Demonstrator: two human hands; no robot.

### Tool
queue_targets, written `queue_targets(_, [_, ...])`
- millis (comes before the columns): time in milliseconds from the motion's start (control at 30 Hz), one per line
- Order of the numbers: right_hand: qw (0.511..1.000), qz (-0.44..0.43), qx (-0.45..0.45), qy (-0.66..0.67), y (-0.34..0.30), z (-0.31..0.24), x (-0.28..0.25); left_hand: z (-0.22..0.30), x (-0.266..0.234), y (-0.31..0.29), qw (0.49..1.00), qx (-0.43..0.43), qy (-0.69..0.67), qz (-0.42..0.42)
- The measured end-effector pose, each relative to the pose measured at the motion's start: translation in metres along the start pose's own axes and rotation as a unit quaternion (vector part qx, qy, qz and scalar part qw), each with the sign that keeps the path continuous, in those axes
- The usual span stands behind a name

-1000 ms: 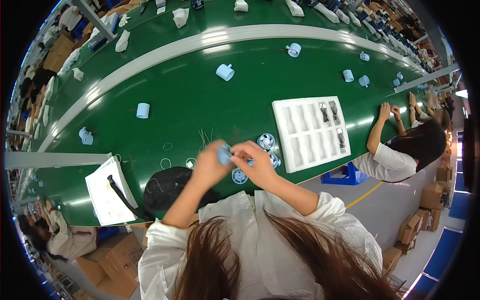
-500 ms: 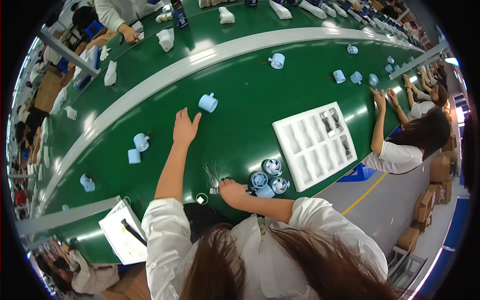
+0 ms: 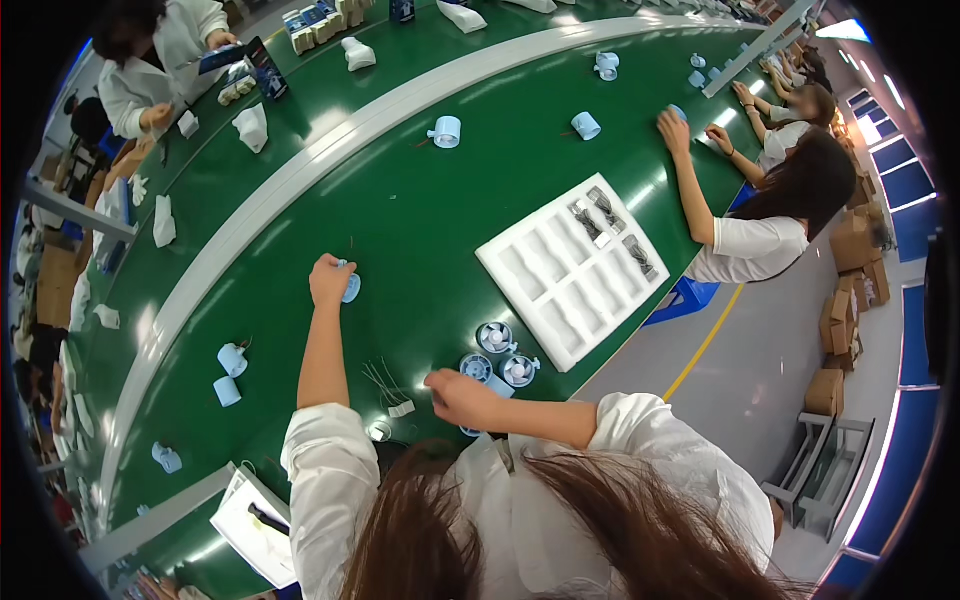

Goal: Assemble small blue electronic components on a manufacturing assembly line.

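My left hand [image 3: 330, 281] is closed round a small light-blue fan [image 3: 351, 288], held at the middle left of the green table. The fan's face is partly turned toward me, and my fingers cover its other side. Close to my body, my right hand [image 3: 466, 400] has its fingers curled together; whatever they may hold is hidden. Beside and beyond it sits a cluster of light-blue fans [image 3: 495, 337], some with their blades facing up. Left of this hand lie thin wires with a pale tag-like end [image 3: 400, 409] and a roll of tape [image 3: 380, 431].
A white foam tray [image 3: 545, 265] with several dark cable bundles stands to the right. More light-blue fans [image 3: 228, 391] are spread along the green table [image 3: 400, 220]. A white rail [image 3: 300, 160] curves across it. Co-workers [image 3: 770, 190] sit at right; a white box [image 3: 255, 525] lies lower left.
My left hand has come down and left, going from open to closed round a fan. My right hand has moved off the wires, fingers curled. The whole view has shifted.
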State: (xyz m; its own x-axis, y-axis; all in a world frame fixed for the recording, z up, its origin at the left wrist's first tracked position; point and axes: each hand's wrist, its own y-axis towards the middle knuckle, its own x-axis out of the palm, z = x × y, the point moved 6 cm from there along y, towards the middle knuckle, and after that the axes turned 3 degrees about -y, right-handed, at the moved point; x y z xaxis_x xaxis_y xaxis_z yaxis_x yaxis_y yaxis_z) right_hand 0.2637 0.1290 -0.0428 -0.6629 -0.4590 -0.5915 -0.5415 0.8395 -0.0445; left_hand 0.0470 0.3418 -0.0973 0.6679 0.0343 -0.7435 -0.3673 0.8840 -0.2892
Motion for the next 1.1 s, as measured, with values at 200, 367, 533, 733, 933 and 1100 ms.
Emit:
queue_targets(200, [0.894,0.094,0.087,0.429,-0.015,0.003,-0.078,0.021,0.005,-0.150,0.680,-0.149,-0.625,-0.353])
queue_targets(367, [0.881,0.042,0.045,0.470,-0.037,-0.046,-0.100,0.056,0.002,-0.296,0.497,-0.039,-0.690,-0.524])
queue_targets(533, [0.855,-0.017,0.062,0.515,-0.061,-0.059,-0.088,0.053,0.001,-0.344,0.561,0.029,-0.694,-0.450])
queue_targets(733, [0.898,-0.018,0.056,0.437,-0.075,-0.066,-0.093,0.051,-0.012,-0.376,0.649,0.049,-0.660,-0.376])
queue_targets(933, [0.791,-0.039,0.097,0.603,-0.076,-0.082,-0.110,0.049,-0.018,-0.397,0.686,0.036,-0.630,-0.363])
queue_targets(1100, [0.844,-0.046,0.046,0.532,-0.081,-0.102,-0.119,0.049,-0.027,-0.401,0.685,0.040,-0.647,-0.334])
